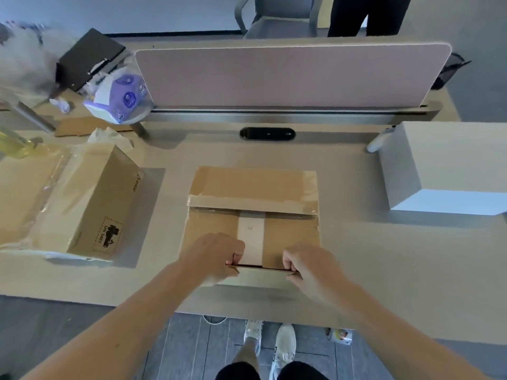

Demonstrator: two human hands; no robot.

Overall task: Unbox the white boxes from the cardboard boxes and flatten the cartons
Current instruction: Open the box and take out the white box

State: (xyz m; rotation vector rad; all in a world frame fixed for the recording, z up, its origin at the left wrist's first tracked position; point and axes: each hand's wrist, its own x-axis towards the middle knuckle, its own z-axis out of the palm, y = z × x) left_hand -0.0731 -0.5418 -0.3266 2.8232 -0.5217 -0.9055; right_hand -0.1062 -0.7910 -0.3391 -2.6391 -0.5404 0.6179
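Observation:
A flattened brown carton (253, 212) lies on the desk in front of me, with clear tape across its middle and a white label strip running toward me. My left hand (212, 256) and my right hand (308, 266) both pinch its near edge, fingers curled around the cardboard flap. A white box (444, 171) stands on the desk at the right. A closed cardboard box (90, 204) with a black printed mark sits at the left, partly wrapped in clear plastic.
A pink desk divider (288, 78) runs along the back behind a black oval grommet (267, 133). A tissue pack (120, 97), a black box (87, 58) and flat cardboard (79, 127) lie at the back left. A person stands beyond the divider beside a chair (277, 17).

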